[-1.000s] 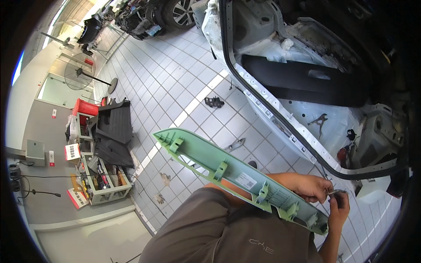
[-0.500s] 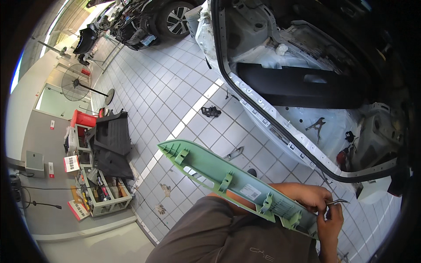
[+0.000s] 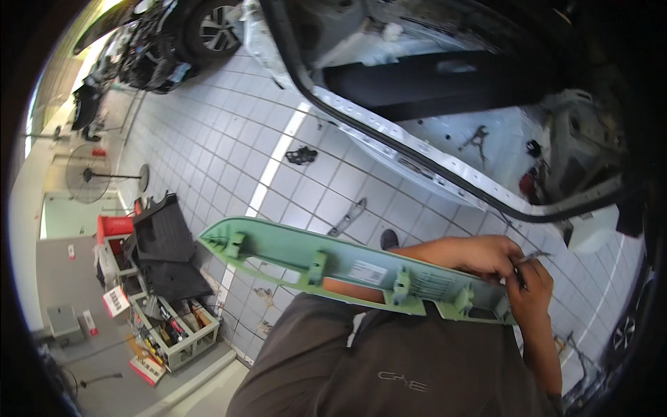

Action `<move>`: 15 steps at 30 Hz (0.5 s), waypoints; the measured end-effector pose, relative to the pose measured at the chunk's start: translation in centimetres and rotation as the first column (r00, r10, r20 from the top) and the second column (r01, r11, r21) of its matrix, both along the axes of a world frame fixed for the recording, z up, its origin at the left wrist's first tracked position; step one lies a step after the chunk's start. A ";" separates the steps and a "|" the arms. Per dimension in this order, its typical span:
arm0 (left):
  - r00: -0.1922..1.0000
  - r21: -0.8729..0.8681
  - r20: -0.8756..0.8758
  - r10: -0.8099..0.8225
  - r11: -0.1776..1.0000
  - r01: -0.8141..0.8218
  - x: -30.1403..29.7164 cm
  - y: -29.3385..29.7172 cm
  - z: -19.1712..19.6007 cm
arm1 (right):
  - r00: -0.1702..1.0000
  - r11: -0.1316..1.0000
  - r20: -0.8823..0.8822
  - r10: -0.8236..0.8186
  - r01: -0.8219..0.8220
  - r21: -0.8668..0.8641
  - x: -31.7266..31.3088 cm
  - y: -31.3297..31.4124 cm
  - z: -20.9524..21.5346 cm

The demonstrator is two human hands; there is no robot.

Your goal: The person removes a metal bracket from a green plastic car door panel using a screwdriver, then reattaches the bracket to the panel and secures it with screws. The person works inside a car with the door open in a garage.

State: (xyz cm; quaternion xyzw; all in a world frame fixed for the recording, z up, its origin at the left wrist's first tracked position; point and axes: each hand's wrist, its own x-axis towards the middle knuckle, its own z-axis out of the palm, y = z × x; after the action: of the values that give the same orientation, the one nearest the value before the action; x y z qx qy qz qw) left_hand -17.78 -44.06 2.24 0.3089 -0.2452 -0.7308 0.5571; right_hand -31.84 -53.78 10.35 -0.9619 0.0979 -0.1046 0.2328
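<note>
A pale mint-green trim panel (image 3: 347, 267) with a small white label is seen just beside the fingers (image 3: 497, 258). Past the fingertips, the stripped car body (image 3: 445, 167) is painted white with a black rim. The floor (image 3: 229, 146) is tiled light grey, crossed by one white stripe. A dark grey-brown shirt (image 3: 389, 368) is worn.

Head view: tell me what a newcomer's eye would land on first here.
A long pale green plastic trim panel runs across the lower middle, lying across the person's lap. At its right end the left hand and right hand meet around a small thin metal tool. Above them, a stripped white car body fills the upper right, over a grey tiled floor.
</note>
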 end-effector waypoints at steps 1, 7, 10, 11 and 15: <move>0.999 0.018 -0.040 -0.006 1.000 0.007 0.3 0.0 0.2 | 0.999 0.999 0.036 0.038 -0.037 -0.007 0.0 -0.5 -0.4; 0.990 0.025 -0.115 -0.084 0.996 0.087 1.3 0.3 0.8 | 0.989 0.979 0.135 -0.059 0.030 0.202 -1.4 -1.8 -1.2; 0.984 0.007 -0.154 -0.094 0.995 0.097 1.4 0.5 1.0 | 0.953 0.935 0.224 -0.204 0.122 0.334 -3.1 -3.4 -1.3; 0.983 0.009 -0.154 -0.100 0.995 0.103 1.4 0.5 0.9 | 0.929 0.902 0.245 -0.279 0.165 0.399 -3.4 -3.7 -1.5; 0.986 0.002 -0.091 -0.143 0.990 0.144 1.6 0.2 1.8 | 0.907 0.767 0.108 -0.406 0.275 0.579 -5.1 -6.0 -3.5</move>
State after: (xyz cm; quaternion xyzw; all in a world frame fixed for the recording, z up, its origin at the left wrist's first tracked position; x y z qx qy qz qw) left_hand -16.15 -43.90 4.03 0.2592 -0.2383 -0.7833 0.5123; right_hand -36.95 -59.82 6.85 -0.8006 0.2705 -0.2216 0.4865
